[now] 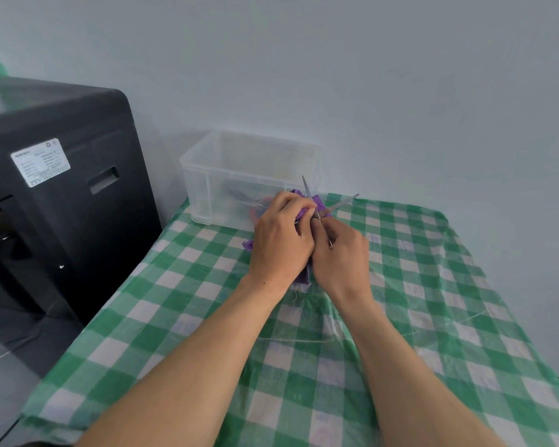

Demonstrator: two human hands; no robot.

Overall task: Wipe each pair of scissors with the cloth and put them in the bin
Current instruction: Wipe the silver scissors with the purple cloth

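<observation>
While the scissors are held open just above the table, their blades fan away from the person, one toward 12 o'clock and the other toward 2 o'clock. The pivot and handles sit down in the right hand, whose fingers curl round the handle end. The left hand grips the purple cloth, bunched against the blades near the pivot (more of it shows between the two wrists).

The clear plastic bin stands at about 11 o'clock from both hands, just beyond them and nearer the left. The drop would therefore seem to call for a short carry by the right hand, up and across the left. Blurred shapes show through the bin's wall, probably scissors.

A green-and-white checked tablecloth covers the table. A black appliance stands at 9 o'clock, and a pale wall rises behind.
</observation>
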